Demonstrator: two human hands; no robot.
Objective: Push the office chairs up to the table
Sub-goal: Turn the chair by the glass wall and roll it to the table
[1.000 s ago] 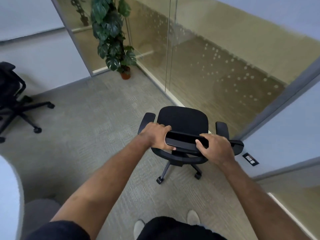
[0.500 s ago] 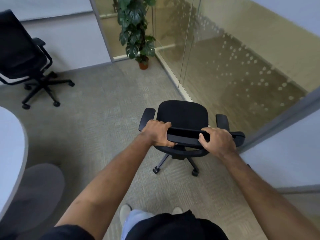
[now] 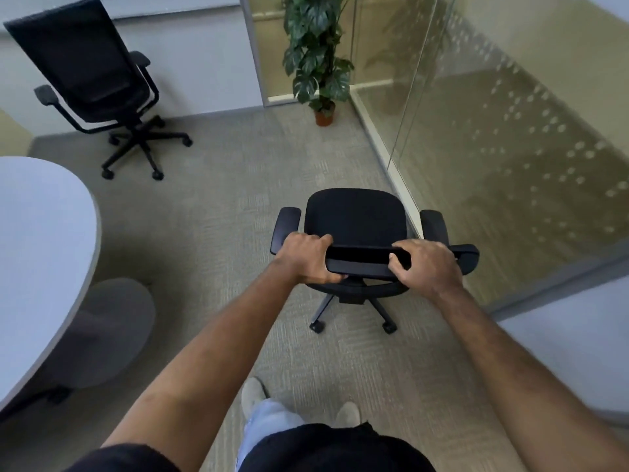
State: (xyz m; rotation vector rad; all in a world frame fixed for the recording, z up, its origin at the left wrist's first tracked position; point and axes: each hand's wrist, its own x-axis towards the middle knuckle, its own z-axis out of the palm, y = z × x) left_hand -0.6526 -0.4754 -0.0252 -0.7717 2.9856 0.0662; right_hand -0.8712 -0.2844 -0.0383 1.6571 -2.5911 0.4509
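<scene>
Grey-beige carpet (image 3: 221, 206) covers the floor of your room, with a frosted, dot-patterned glass wall (image 3: 510, 148) running along your right and a pale wall behind. You stand behind a small black office chair with a padded seat and two armrests (image 3: 355, 216), which sits on the carpet just beside the base of the glass wall, its castors on the floor. Your left hand (image 3: 306, 257) grips the left end of the chair's black backrest top, fingers curled over the front edge and thumb wrapped underneath. Your right hand (image 3: 425, 264) grips the right end the same way, fingers close together over the top and the thumb pressed on the rear face. The rounded pale grey table top (image 3: 37, 250) lies at your left, well apart from this chair, with its round grey base (image 3: 112, 332) showing under the edge. A second, taller black mesh-backed office chair on a five-star base (image 3: 98, 83) stands at the far left near the pale wall, apart from the table too. A green leafy plant in a small terracotta pot (image 3: 320, 63) stands in the corner by the glass. Your pale shoes show at the bottom of the view.
</scene>
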